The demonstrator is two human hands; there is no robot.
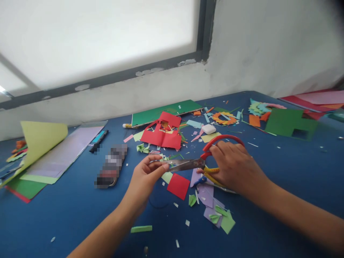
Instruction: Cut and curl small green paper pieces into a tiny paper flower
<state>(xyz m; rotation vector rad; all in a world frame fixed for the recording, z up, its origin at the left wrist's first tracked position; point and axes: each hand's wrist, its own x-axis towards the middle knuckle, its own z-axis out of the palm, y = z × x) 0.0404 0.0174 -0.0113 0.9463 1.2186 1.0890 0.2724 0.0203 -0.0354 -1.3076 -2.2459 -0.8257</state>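
My right hand (233, 161) grips a pair of scissors (188, 165) by its red and yellow handle loops, blades pointing left. At the blade tips, the thumb and fingers of my left hand (146, 173) are pinched together; whatever is between them is too small to make out. Below the blades lies a red paper square (178, 186). Purple paper pieces (206, 196) and folded light green scraps (228, 223) are scattered under my right hand. Just behind the blades, a cut red paper sheet (170, 139) lies among small scraps.
A phone-like object (112, 166), blurred out, lies left of my left hand. Coloured sheets (67, 152) are stacked farther left. A green board (163, 113), an orange paper ring (224, 118) and a white case (209, 129) lie toward the wall. A notched dark green sheet (285, 122) is at right.
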